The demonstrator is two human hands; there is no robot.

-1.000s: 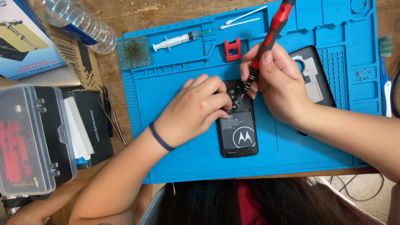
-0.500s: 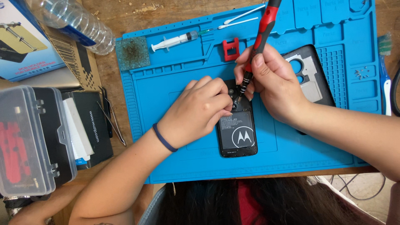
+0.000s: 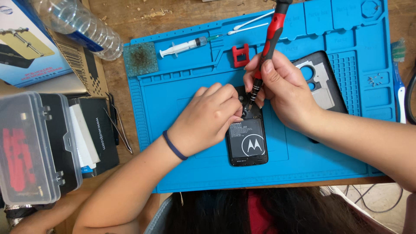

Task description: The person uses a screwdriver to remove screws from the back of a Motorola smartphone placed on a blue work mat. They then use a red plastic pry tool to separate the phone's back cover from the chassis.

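Tilting more upright since earlier: screwdriver (image 3: 269,43)

Scene evenly & brightly lit from above; soft shadows cast under hands (image 3: 208,119); slight glare on bottle (image 3: 78,26); edges mildly distorted.

Blue repair mat (image 3: 182,93) on wooden table (image 3: 130,17)

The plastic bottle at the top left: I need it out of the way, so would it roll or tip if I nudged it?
The plastic bottle lies on its side on the wooden table, so tipping is no worry, but its round body would probably roll. It looks clear and mostly empty, so likely light and easily dented. The cardboard box beside it might stop it.
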